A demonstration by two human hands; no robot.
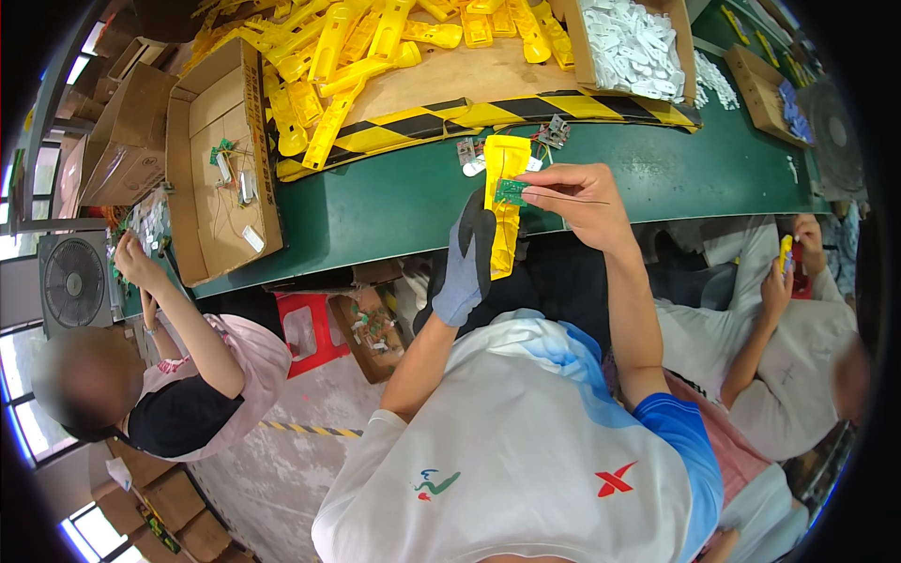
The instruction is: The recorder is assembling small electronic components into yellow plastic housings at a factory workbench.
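Observation:
My left hand [466, 261] wears a grey and black glove and holds a long yellow plastic shell [504, 164] upright over the edge of the green table [394, 202]. My bare right hand [577, 195] pinches a small green circuit board [511, 191] and presses it against the shell's upper half. Thin wires trail from the board to the right. A few loose small circuit boards [556, 130] lie on the table just behind the shell.
A heap of yellow shells [357, 47] lies on cardboard behind a black and yellow striped edge. An open cardboard box [218, 159] with small parts stands at left, a box of white parts [633, 42] at back. Other people work at my left and right. A red stool [308, 328] and a fan [75, 281] stand below left.

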